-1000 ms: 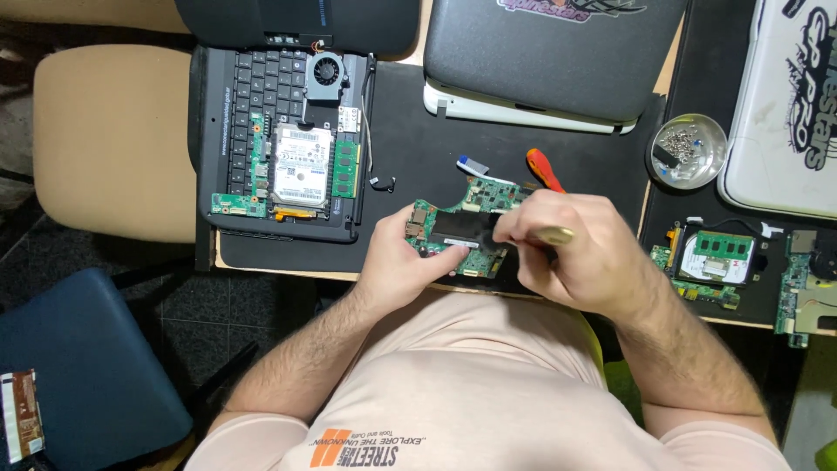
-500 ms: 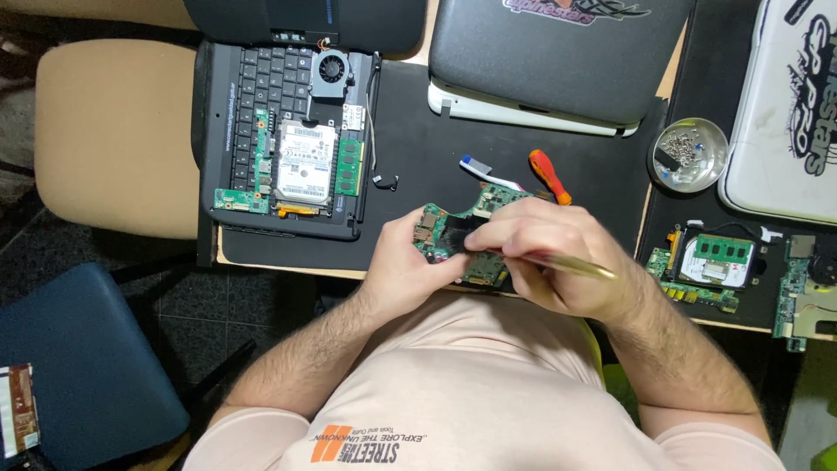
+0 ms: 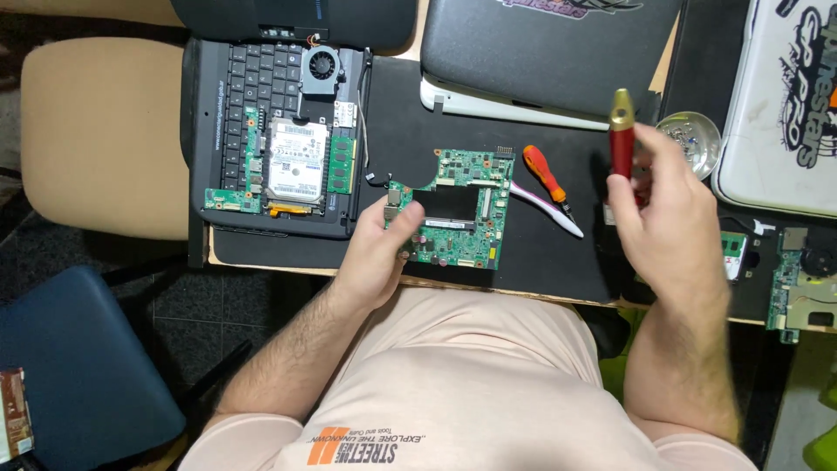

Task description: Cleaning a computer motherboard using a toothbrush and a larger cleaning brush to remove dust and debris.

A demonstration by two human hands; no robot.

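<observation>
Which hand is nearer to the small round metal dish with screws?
Right. The right hand, holding a red-handled tool, is just left of the round metal dish; the left hand rests on the green circuit board, far left.

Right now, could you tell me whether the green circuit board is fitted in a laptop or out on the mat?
Out. The circuit board lies flat on the black mat, steadied by the left hand, beside the opened laptop.
</observation>
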